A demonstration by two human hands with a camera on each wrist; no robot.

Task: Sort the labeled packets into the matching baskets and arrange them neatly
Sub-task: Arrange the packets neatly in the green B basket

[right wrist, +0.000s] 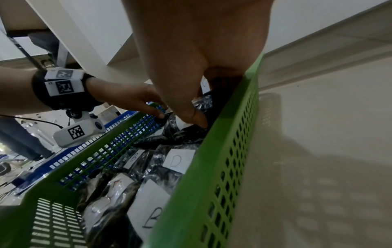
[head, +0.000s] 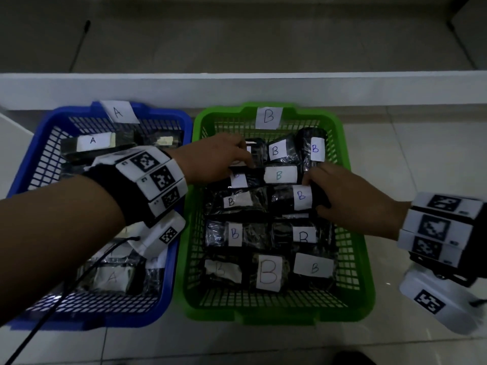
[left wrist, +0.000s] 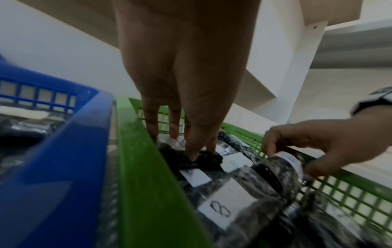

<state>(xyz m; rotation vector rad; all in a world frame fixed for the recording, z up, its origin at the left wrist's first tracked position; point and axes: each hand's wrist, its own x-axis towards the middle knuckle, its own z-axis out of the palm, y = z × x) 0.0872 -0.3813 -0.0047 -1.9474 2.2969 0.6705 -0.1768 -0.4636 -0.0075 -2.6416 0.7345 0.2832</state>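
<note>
A green basket (head: 354,233) marked B holds several black packets with white B labels, laid in rows. My left hand (head: 243,160) reaches across into its far left part and pinches the black end of a packet with a teal B label (head: 279,175); the left wrist view shows the thumb and fingers (left wrist: 192,151) meeting on that dark end (left wrist: 206,161). My right hand (head: 313,192) grips the right end of the B packet (head: 290,198) just in front of it, fingers curled over the top and thumb below (left wrist: 282,161). A blue basket (head: 181,115) marked A stands to the left.
The blue basket holds several A packets (head: 92,140), partly hidden by my left forearm and its cable (head: 52,312). A white ledge (head: 237,88) runs right behind both baskets. Pale tiled floor (head: 421,154) lies to the right of the green basket and in front of both.
</note>
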